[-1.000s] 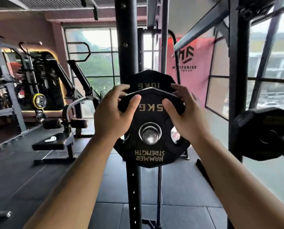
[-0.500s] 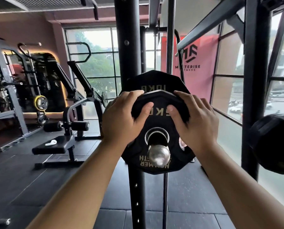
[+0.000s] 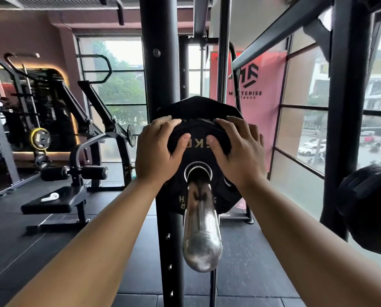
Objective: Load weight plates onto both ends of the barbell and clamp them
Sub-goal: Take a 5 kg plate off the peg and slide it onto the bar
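Since the earlier frames the 5 kg plate (image 3: 197, 151) sits further along the barbell sleeve (image 3: 201, 229). A longer run of chrome now projects toward my camera, and its rounded end is low in the view. Both hands have travelled with the plate.

Left hand (image 3: 156, 151): clamped on the plate's upper left rim, fingers curled over the top edge, thumb pressed on the front face.
Right hand (image 3: 240, 151): clamped on the upper right rim in the same way, thumb on the face beside the "5KG" lettering. The two thumbs are near each other but apart.

Plate position: threaded on the sleeve through its centre hole, upright, just in front of the larger plate (image 3: 198, 107), whose top edge shows above the fingers. I cannot tell from this feed whether the two plates touch.

Surroundings: a black rack upright (image 3: 158, 74) stands behind the plates. Another dark plate (image 3: 369, 209) hangs at the right edge. A padded bench (image 3: 52, 202) with a small white object (image 3: 50, 197) on it stands to the left, and a red banner (image 3: 251, 89) hangs by the windows.
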